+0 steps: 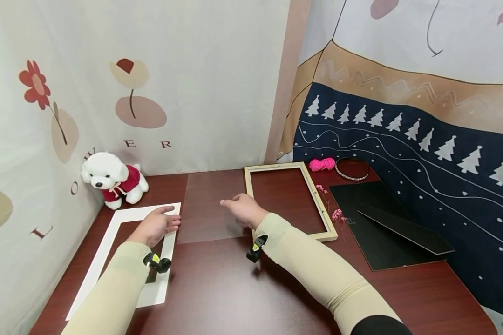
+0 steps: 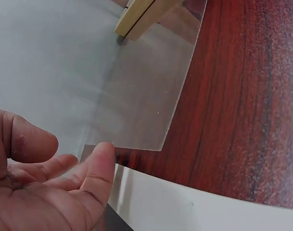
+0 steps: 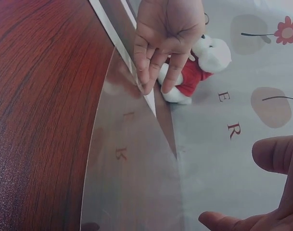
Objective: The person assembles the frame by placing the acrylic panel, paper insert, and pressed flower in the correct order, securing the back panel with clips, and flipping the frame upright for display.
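Quietly laid out in the head view, a clear sheet (image 1: 205, 204) rests on a dark-red table (image 1: 218, 288), a white mat (image 1: 156, 293) at its 8 o'clock and a wooden frame (image 1: 316, 197) at 3, a black board (image 1: 375, 237) beyond. A person's left hand (image 1: 154, 225), fingers relaxed, hovers over the mat near the sheet; the right hand (image 1: 244, 210), holding nothing, is over the sheet's 3 o'clock side. In the left wrist view, the left hand, at 8 o'clock, overlaps the sheet's edge; contact cannot be told. In the right wrist view, that hand appears at 12 o'clock, before a plush dog (image 3: 192, 77), while the right hand, thumb and finger apart, is at 4.
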Motion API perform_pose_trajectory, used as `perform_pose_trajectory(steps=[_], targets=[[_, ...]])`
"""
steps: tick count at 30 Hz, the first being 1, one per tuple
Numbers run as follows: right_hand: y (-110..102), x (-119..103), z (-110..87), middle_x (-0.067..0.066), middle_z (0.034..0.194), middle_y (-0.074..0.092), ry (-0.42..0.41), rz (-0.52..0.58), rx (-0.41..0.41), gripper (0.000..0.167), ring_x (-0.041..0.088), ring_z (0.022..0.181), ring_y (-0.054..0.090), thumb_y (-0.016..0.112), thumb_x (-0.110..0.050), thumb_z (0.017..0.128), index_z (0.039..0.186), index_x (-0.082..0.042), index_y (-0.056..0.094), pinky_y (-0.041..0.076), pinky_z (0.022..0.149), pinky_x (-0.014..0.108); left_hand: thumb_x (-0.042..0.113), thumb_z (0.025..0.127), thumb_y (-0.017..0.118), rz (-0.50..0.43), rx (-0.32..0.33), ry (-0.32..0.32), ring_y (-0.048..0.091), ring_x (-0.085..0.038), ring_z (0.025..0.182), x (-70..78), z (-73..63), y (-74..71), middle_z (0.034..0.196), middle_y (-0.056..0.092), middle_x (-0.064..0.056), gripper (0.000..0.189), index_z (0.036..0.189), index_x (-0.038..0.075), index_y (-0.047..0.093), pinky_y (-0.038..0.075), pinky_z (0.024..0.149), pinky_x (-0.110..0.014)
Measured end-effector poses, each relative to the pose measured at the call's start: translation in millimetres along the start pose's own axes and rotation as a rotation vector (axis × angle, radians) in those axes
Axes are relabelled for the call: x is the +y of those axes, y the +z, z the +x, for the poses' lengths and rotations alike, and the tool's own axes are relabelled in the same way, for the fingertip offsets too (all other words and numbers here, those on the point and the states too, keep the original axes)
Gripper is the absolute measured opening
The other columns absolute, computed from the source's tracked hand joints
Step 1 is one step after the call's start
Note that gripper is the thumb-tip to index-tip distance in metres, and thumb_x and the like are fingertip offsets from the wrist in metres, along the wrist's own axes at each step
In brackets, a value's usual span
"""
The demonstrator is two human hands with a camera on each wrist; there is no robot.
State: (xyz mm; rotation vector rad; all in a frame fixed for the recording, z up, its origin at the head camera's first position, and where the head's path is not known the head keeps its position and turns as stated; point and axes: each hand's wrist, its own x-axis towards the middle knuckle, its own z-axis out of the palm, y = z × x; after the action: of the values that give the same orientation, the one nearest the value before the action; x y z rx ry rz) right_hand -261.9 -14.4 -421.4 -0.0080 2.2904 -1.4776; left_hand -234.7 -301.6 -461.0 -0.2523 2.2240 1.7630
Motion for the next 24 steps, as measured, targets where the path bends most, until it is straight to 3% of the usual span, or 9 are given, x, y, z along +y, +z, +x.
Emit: perform_pose_trajectory(steps=[2,4,7,9,11,15,19,24], targets=[[-0.7,0.3,0.1,0.017,0.135,0.061,-0.009,-0.010,0.004,0.063,0.027,0.096,0.066,0.067,-0.045,0.101,0.142,0.002,0.055,0.059,0.076,0.048,-0.004,0.104,0.031,0.006,0.008,-0.001,0.060,-0.018,0.117,0.6,0.2,-0.3,0.158,0.036,-0.042,0.063,0.163,-0.013,0.011,0.057,0.090,-0.022],[-1.4,0.3,-0.2,0.014,0.126,0.063,-0.014,-0.014,-0.002,0.064,0.023,0.084,0.063,0.066,-0.045,0.101,0.144,0.001,0.054,0.057,0.071,0.045,-0.003,0.104,0.035,0.031,0.027,0.008,0.060,-0.019,0.120,1.4,0.2,0.3,0.159,0.037,-0.039,0.064,0.163,-0.012,0.013,0.057,0.089,-0.022],[-1.9,1.0,0.6,0.010,0.101,0.061,-0.015,-0.016,-0.016,0.065,0.016,0.059,0.045,0.065,-0.046,0.102,0.146,0.001,0.052,0.044,0.055,0.036,0.001,0.106,0.040,0.018,0.065,0.016,0.064,-0.016,0.116,3.4,-1.3,4.8,0.161,0.036,-0.037,0.064,0.164,-0.010,0.015,0.057,0.087,-0.023],[-2.7,1.0,0.9,0.008,0.099,0.060,-0.014,-0.017,-0.021,0.066,0.015,0.056,0.041,0.065,-0.046,0.102,0.147,0.001,0.052,0.042,0.055,0.035,0.002,0.107,0.041,-0.017,0.082,0.027,0.067,-0.012,0.108,4.3,-1.6,9.2,0.161,0.034,-0.037,0.064,0.164,-0.010,0.013,0.059,0.084,-0.023],[-3.4,1.3,1.1,0.011,0.108,0.063,-0.016,-0.017,-0.018,0.066,0.017,0.062,0.046,0.065,-0.047,0.102,0.147,0.001,0.052,0.048,0.059,0.039,0.001,0.108,0.042,-0.055,0.091,0.033,0.069,-0.009,0.098,4.5,-1.4,14.1,0.159,0.033,-0.037,0.065,0.164,-0.010,0.012,0.060,0.080,-0.024],[-5.3,0.1,-0.3,0.015,0.139,0.060,-0.029,-0.037,0.008,0.066,0.025,0.094,0.059,0.065,-0.047,0.101,0.146,0.000,0.053,0.058,0.080,0.052,0.000,0.107,0.045,-0.027,0.114,0.039,0.064,-0.005,0.088,3.4,2.1,21.0,0.150,0.044,-0.035,0.064,0.164,-0.010,0.018,0.059,0.072,-0.022],[-7.1,0.3,-3.0,0.017,0.145,0.059,-0.058,-0.068,0.041,0.067,0.029,0.118,0.060,0.065,-0.047,0.101,0.146,0.001,0.054,0.056,0.094,0.051,0.000,0.107,0.047,-0.004,0.124,0.031,0.063,-0.005,0.084,1.9,3.4,22.8,0.139,0.057,-0.032,0.059,0.162,-0.009,0.025,0.058,0.068,-0.023],[-14.9,5.4,-6.3,0.021,0.146,0.059,-0.123,-0.048,0.072,0.063,0.035,0.132,0.058,0.065,-0.041,0.102,0.146,0.003,0.055,0.051,0.107,0.051,0.001,0.108,0.048,-0.094,0.112,0.011,0.062,-0.003,0.085,3.1,-1.2,19.6,0.133,0.063,-0.022,0.060,0.163,-0.008,0.024,0.055,0.067,-0.021]])
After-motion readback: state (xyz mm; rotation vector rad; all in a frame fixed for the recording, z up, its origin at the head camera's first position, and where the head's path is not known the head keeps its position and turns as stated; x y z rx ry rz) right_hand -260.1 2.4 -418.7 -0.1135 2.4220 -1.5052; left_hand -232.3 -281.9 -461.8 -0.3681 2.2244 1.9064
